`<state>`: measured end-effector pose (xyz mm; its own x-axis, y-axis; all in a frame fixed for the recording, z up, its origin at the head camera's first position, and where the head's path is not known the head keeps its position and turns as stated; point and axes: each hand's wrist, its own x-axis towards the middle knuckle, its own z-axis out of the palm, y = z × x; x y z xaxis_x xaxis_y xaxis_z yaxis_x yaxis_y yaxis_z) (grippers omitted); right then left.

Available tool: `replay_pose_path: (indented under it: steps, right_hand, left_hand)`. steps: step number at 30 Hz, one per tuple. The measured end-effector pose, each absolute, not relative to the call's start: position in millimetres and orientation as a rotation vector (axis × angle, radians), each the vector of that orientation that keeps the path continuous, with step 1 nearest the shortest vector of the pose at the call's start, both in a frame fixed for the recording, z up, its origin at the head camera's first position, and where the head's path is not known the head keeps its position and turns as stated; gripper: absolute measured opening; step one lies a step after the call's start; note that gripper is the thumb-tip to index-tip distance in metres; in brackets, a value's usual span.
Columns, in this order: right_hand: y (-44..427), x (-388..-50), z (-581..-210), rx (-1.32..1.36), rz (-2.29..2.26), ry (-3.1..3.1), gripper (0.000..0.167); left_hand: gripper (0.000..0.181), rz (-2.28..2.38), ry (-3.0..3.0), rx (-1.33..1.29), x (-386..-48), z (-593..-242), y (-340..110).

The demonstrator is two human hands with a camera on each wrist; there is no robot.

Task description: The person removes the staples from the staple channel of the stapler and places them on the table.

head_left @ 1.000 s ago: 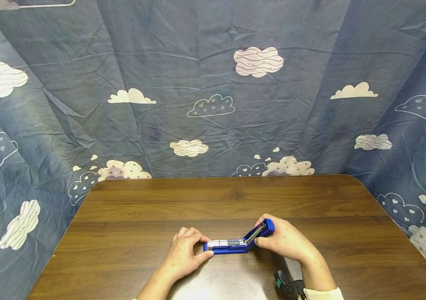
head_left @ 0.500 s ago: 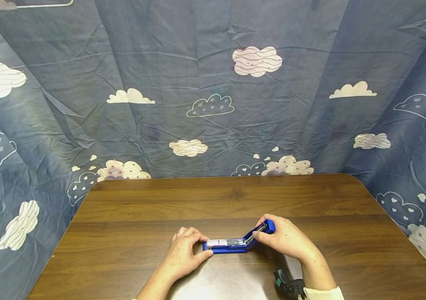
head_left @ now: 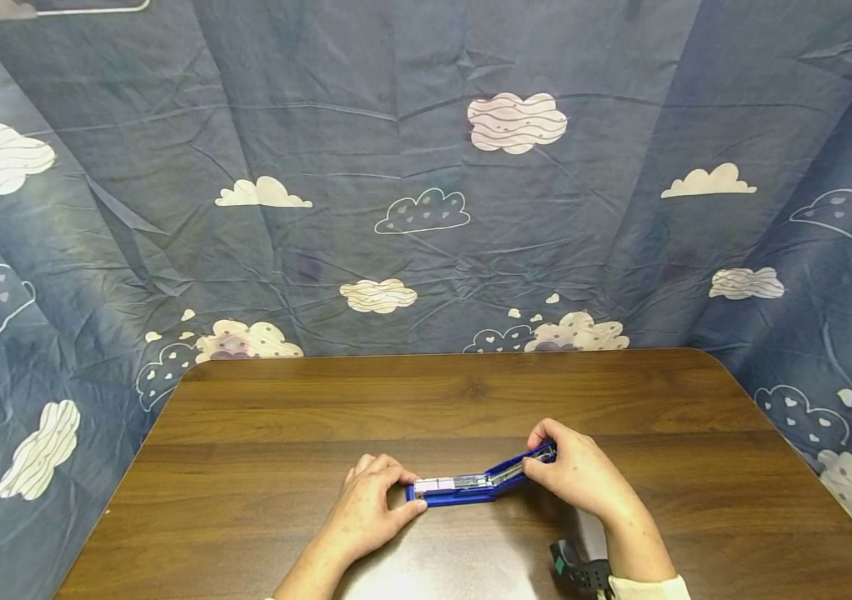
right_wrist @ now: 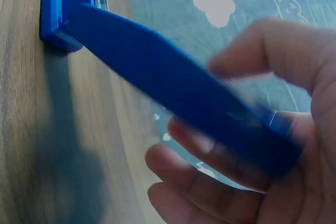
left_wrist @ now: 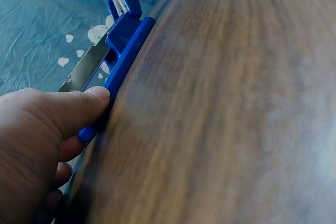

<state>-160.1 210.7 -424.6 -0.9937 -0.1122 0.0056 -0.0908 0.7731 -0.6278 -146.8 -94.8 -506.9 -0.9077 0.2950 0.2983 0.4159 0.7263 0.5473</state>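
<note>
A blue stapler (head_left: 459, 501) lies opened out on the table, its metal staple channel (head_left: 463, 483) facing up. My left hand (head_left: 377, 504) pinches the left end of the base between thumb and fingers; the left wrist view shows the thumb on the base's edge. My right hand (head_left: 579, 471) holds the raised top cover (right_wrist: 157, 77), which leans back to the right at a low slant. In the right wrist view the thumb and fingers lie on either side of the cover, which is blurred at its end.
The brown wooden table (head_left: 321, 408) reaches back to a blue cloud-patterned curtain (head_left: 426, 250). A black strap (head_left: 579, 575) with a green patch is at my right wrist, beside the cream sleeve (head_left: 647, 587).
My right hand has swung the stapler's cover further down to the right, flatter toward the table. My left hand has stayed in place on the base.
</note>
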Motion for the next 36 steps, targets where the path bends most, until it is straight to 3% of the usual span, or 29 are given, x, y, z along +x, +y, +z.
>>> replay_pose_path:
  steps: [7, 36]
  right_hand:
    - [211.0, -161.9, -426.7, -0.193, -0.966, 2.973, 0.012]
    - [199.9, -161.3, -423.3, -0.190, -1.002, 3.014, 0.007]
  left_hand:
    - [0.027, -0.939, -2.740, -0.568, -146.8, -506.5, -95.0]
    - [0.026, -0.948, -2.729, -0.567, -146.1, -507.4, -95.0]
